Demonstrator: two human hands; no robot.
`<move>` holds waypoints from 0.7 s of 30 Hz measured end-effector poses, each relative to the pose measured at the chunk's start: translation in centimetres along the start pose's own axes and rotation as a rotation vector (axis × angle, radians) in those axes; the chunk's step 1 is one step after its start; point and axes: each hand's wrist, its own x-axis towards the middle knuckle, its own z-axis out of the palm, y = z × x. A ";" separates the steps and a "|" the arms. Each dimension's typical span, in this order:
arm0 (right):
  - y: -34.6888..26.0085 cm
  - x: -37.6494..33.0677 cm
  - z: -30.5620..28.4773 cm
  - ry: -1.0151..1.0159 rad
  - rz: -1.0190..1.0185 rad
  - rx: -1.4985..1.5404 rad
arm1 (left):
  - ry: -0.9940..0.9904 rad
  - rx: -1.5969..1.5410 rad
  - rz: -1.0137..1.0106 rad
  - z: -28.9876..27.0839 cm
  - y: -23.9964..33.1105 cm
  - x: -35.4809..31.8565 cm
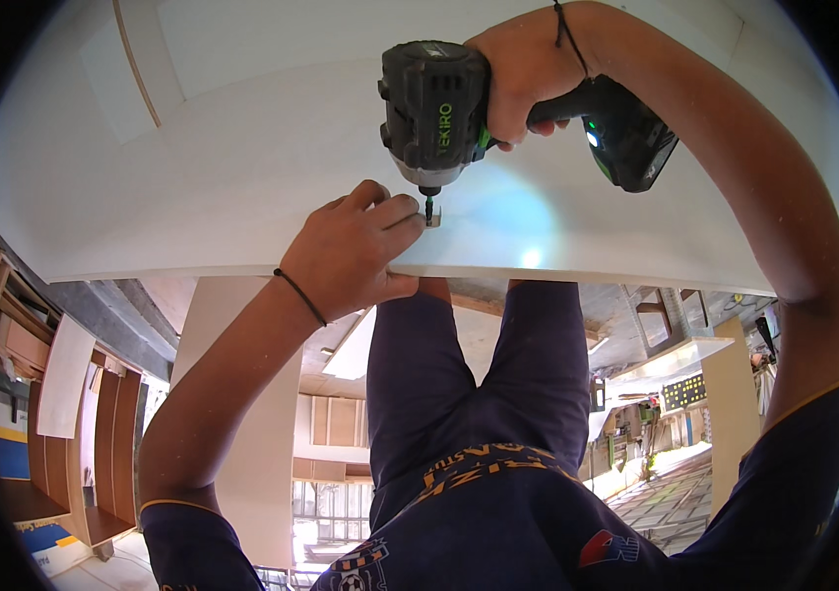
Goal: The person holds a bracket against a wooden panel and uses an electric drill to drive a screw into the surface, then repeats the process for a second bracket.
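Note:
My right hand [528, 84] is wrapped round the grip of a black cordless drill driver [436, 103], which points down at a white panel [272, 212]. The driver's bit meets a small metal piece [434, 219] on the panel, close to its near edge. Beside the bit, the bent fingers of my left hand [355, 241] are closed at that metal piece, and its thumb reaches to the panel's edge. What those fingers pinch is mostly hidden. A bright spot from the driver's lamp falls on the panel to the right of the bit.
A thin wooden strip [139, 64] lies at the panel's far left. Wooden cabinet frames [109, 443] stand on the left, below the panel's level. My legs [419, 355] are right against the near edge. Boards and shelving show at the right.

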 end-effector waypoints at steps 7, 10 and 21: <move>-0.5 -0.4 -0.4 -0.032 0.027 -0.009 | 0.021 -0.005 0.000 0.0 0.0 0.0; -0.3 -0.2 -0.4 -0.040 -0.013 -0.009 | 0.027 -0.006 0.002 0.0 -0.1 -0.1; 0.0 0.1 0.0 -0.002 0.000 -0.001 | 0.015 -0.014 -0.010 -0.1 0.1 0.0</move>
